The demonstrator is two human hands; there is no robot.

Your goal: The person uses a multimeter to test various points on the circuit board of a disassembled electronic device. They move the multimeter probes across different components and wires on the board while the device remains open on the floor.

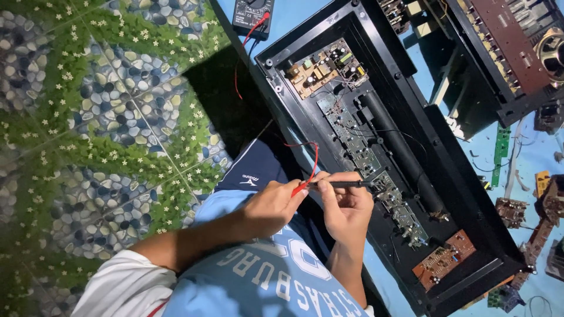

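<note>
My left hand (271,206) pinches a red test probe (301,188), and its red lead (315,157) loops upward. My right hand (346,205) grips a black test probe (341,184) lying level. The black probe's tip rests on a long green circuit board (357,149) inside an open black equipment case (464,205). The two hands are close together at the case's near edge. The red lead runs up to a black multimeter (252,14) at the top of the view.
In the case, a tan power board (325,66) sits at the top and a brown board (443,258) at the bottom. A second opened chassis (505,53) and loose boards (511,211) lie on the blue surface at right. Pebble-patterned floor (106,117) lies left.
</note>
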